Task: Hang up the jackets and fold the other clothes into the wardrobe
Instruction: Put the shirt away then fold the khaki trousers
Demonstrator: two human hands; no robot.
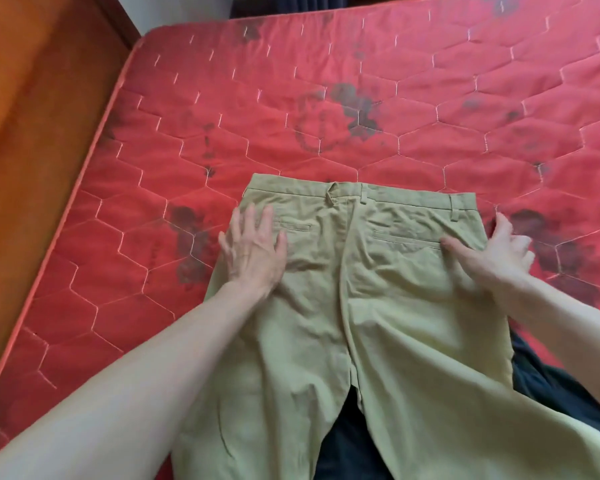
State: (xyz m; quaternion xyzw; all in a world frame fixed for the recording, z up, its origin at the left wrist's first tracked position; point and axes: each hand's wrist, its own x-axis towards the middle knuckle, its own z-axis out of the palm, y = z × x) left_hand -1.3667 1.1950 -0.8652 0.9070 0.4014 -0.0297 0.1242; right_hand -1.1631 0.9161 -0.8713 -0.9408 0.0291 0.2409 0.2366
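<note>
Trousers [354, 306] lie seat-up on the bed [361, 109], waistband away from the person, probably spread flat for folding. Left hand [253, 247] presses flat, fingers straight, by the left pocket; right hand [496, 251] curls over the right edge, thumb on top. Khaki twill, creased; mattress red, hex-quilted, dark-blotched; dark cloth [551, 382] underneath.

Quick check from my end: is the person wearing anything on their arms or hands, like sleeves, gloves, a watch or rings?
Both forearms are bare as far as the view shows, with no sleeve in sight. The left hand and right hand have no gloves, and no watch or band shows at either wrist. The picture is too soft to settle rings on the fingers.
</note>
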